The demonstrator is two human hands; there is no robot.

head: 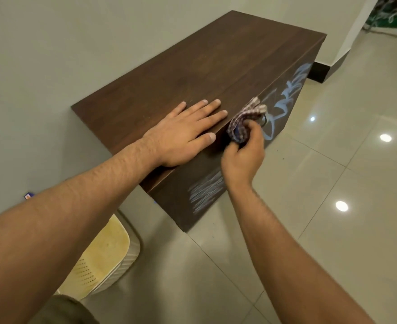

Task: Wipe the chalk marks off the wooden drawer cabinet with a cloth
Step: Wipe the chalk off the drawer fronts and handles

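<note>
- Wiping has begun, it seems: the right hand point(244, 157) is closed around a bunched checked cloth point(246, 121) and presses it against the front of the wooden drawer cabinet point(193, 73), near the top edge.
- The left hand point(183, 134) lies flat and open on the cabinet's top, fingers spread, holding nothing. It looks like it is steadying the cabinet.
- The cabinet stands on the tiled floor point(333, 230), against the wall point(52, 54).
- Blue-white chalk marks are still on the front. A curly scribble point(286, 94) runs just beside the cloth and away toward the far end. A patch of straight lines point(207, 190) sits lower down, under the right wrist.
- Next, I think the cloth should rub sideways over the curly scribble, pushing firmly, then go down to the patch of lines.
- Most of the job looks not yet done.
- A yellow basket point(104, 260) with little holes stands on the floor beside the cabinet's near end. What shows of its inside looks bare, but part is hidden.
</note>
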